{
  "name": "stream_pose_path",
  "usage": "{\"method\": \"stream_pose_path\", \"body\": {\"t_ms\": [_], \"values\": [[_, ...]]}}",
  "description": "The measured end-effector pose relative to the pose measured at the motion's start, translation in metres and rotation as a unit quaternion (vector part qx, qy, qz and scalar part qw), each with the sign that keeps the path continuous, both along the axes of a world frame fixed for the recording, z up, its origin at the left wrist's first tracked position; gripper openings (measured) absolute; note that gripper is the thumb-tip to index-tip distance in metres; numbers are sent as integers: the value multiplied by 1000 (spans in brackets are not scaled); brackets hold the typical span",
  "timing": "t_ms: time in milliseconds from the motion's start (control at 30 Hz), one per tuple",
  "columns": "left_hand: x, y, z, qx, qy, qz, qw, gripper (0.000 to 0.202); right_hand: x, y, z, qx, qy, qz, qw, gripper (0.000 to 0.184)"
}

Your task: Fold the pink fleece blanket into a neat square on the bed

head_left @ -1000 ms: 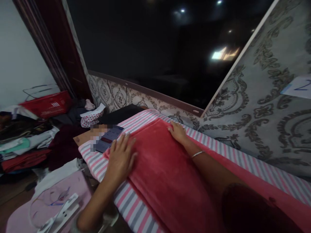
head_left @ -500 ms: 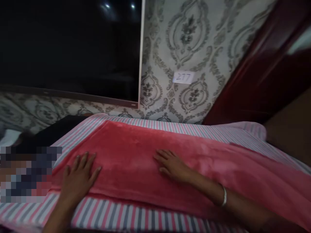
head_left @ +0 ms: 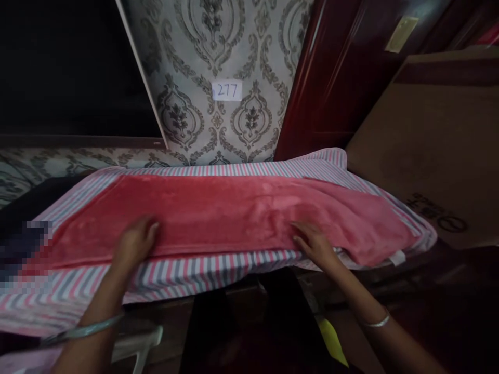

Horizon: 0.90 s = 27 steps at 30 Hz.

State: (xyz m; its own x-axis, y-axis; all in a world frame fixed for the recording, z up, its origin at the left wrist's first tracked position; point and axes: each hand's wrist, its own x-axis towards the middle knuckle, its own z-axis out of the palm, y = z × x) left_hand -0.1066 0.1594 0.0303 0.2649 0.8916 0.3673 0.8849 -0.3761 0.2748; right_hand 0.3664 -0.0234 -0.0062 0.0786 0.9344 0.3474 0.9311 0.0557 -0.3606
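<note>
A red plush blanket [head_left: 218, 213] lies lengthwise in a long strip on a pink, grey and white striped cloth [head_left: 187, 272]. My left hand [head_left: 136, 240] rests at the blanket's near left part, blurred by motion, with the thumb apart from the fingers. Over on the right, my right hand [head_left: 315, 245] touches the blanket near its front edge, fingers apart and slightly bent. Neither hand grips the fabric as far as I can see. Shallow wrinkles run through the blanket around and beyond my right hand, and its right end hangs unevenly by a small white tag [head_left: 397, 257].
Behind stand a dark television screen [head_left: 70, 67] and a patterned wall with a paper marked 277 [head_left: 226, 90]. A dark red glossy panel [head_left: 323, 78] and a large cardboard box [head_left: 436, 150] border the right side. Below is part of a white plastic stool [head_left: 144, 345].
My view has turned right, bringing the box and the blanket's right end into sight. My right hand has moved toward the blanket's near edge, farther from my left hand.
</note>
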Motion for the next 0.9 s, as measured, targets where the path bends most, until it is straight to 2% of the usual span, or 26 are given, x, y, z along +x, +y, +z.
{"method": "stream_pose_path", "body": {"t_ms": [100, 167, 233, 300, 400, 467, 567, 633, 700, 767, 833, 900], "values": [[78, -34, -1, -39, -1, -178, 983, 41, 6, -21, -1, -6, -39, 43, 998, 50], [118, -58, -4, -52, 8, -261, 964, 43, 9, -29, -2, -12, -71, 45, 996, 52], [144, -76, -7, -59, 30, -315, 947, 46, 13, -32, -2, -19, -94, 27, 995, 49], [159, -85, -11, -58, 55, -337, 938, 41, 17, -31, -3, -22, -104, 10, 994, 44], [168, -83, -18, -38, 83, -322, 942, 34, 23, -23, 2, -14, -98, 2, 995, 45], [170, -77, -24, -11, 91, -313, 945, 35, 27, -15, 8, 22, -80, -4, 997, 48], [168, -69, -34, 63, 72, -299, 949, 41, 33, -7, 15, 170, -44, -17, 984, 48], [164, -66, -41, 111, 59, -284, 950, 42, 36, -5, 11, 249, -41, -8, 968, 46], [160, -65, -47, 128, 69, -280, 949, 41, 37, -6, -2, 242, -58, 19, 968, 43], [156, -64, -52, 120, 88, -285, 947, 40, 37, -9, -21, 185, -73, 35, 979, 42], [154, -65, -54, 111, 89, -286, 948, 41, 35, -11, -38, 138, -71, 31, 987, 42], [152, -65, -54, 106, 72, -287, 949, 41, 33, -13, -48, 122, -51, 20, 991, 42]]}}
